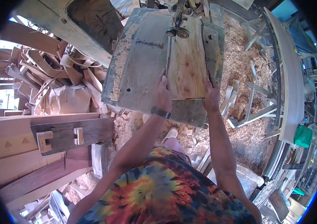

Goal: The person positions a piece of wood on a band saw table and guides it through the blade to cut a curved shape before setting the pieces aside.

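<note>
A pale wooden board (pixel 187 71) with dark knots and rough side edges lies flat on the worn saw table (pixel 141 63). My left hand (pixel 163 95) presses against the board's left edge near its close end, fingers pointing forward. On the opposite edge, my right hand (pixel 212 93) grips the board with its fingers along the side. The far end of the board reaches beside and under the saw's guide wheels (pixel 177 33). I cannot clearly make out the blade behind these wheels.
The saw's big painted frame (pixel 87 22) rises at the upper left. Wood offcuts (pixel 41 71) are heaped on the left, near a dark plank (pixel 72 134) bearing two notched blocks. Sawdust (pixel 237 48) and loose strips cover the floor on the right, beside a long pale panel (pixel 291 82).
</note>
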A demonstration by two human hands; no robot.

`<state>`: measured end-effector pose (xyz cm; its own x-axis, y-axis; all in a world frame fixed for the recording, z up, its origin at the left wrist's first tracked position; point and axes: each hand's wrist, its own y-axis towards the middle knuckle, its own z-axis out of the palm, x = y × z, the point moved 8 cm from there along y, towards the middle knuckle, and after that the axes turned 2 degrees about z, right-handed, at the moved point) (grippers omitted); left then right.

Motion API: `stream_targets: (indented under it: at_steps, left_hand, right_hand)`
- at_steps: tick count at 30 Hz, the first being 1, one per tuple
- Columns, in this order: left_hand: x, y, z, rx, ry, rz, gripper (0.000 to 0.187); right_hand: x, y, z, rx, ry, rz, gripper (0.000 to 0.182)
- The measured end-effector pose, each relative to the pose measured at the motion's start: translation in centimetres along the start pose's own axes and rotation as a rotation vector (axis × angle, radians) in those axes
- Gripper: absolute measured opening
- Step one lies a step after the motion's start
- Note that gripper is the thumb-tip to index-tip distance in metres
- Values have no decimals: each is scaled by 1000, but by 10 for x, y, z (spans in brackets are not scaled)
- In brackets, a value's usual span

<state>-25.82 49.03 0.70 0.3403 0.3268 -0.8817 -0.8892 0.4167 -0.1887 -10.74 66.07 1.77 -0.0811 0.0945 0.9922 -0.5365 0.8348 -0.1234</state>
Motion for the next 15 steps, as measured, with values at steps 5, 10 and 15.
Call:
stream_targets:
  at_steps: [5, 10, 15]
  left_hand:
    - [0, 0, 0, -4, -22, 2, 46]
    - [2, 3, 1, 6, -38, 1, 46]
    - [2, 4, 0, -7, -17, -4, 46]
  right_hand:
    - [-4, 3, 0, 2, -10, 3, 59]
    - [-3, 3, 0, -2, 15, -6, 58]
    - [0, 2, 1, -17, -8, 1, 58]
